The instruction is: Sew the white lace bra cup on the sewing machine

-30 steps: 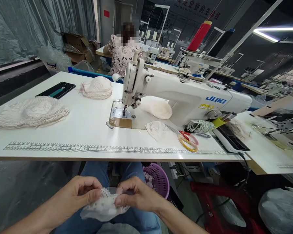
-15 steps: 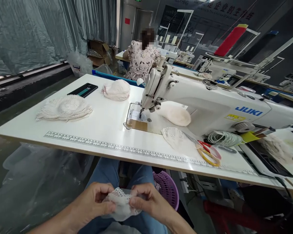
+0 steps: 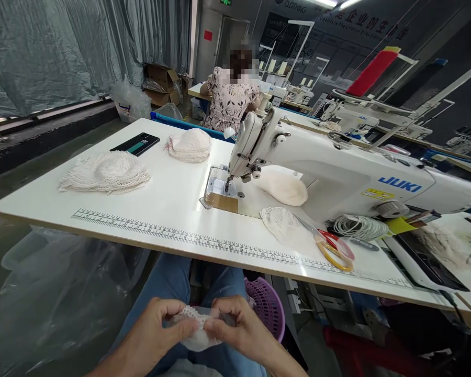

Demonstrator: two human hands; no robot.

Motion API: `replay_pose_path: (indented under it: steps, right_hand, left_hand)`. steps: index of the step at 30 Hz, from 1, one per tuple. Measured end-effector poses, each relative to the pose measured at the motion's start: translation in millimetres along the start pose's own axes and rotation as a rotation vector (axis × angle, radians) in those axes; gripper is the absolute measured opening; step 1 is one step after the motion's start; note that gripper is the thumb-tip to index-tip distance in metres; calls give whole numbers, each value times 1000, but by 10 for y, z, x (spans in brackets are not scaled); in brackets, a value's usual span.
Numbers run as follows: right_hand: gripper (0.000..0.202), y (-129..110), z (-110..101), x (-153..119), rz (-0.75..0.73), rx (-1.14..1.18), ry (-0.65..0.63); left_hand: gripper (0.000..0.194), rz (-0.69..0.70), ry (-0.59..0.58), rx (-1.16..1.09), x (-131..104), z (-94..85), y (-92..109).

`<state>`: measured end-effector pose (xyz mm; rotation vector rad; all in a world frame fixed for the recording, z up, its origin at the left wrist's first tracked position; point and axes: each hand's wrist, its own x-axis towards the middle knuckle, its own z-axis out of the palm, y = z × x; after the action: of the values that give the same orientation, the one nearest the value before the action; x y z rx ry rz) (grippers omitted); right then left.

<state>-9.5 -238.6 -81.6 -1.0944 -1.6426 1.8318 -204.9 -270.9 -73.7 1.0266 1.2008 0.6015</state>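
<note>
Over my lap, below the table edge, my left hand point(image 3: 157, 330) and my right hand point(image 3: 237, 327) both pinch a small white lace piece point(image 3: 194, 327) between thumbs and fingers. The fingertips meet at its middle. On the white table point(image 3: 160, 204) ahead stands a white JUKI sewing machine point(image 3: 337, 167). A flat lace piece point(image 3: 284, 225) lies on the table in front of the machine, and a cream padded cup point(image 3: 282, 188) sits under its arm.
A stack of lace pieces point(image 3: 105, 173) and a second pile point(image 3: 190, 145) lie at the table's left, beside a dark phone point(image 3: 135, 144). Scissors point(image 3: 335, 248) and coiled cord point(image 3: 359, 226) lie right. A purple basket point(image 3: 267, 314) stands under the table. Another person point(image 3: 230, 99) sits beyond.
The view has swung left and slightly up, so the table and machine sit further right. My hands have kept hold of the lace piece and drawn closer together on it.
</note>
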Motion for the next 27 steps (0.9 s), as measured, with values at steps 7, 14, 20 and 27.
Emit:
replay_pose_path:
  steps: [7,14,20,27]
  right_hand:
    - [43,-26,2,15,36,83,-61]
    - [46,-20,-24,37,106,145,-177]
    - [51,-5,-58,40,23,80,-303]
    - [47,43,-114,7,-30,50,-390]
  left_hand:
    - [41,10,-85,142,-11,-100,72]
    - [50,-56,-231,-13,-9,-282,47]
    - [38,-145,-318,-115,7,-348,127]
    - [37,-145,-297,-48,12,-356,152]
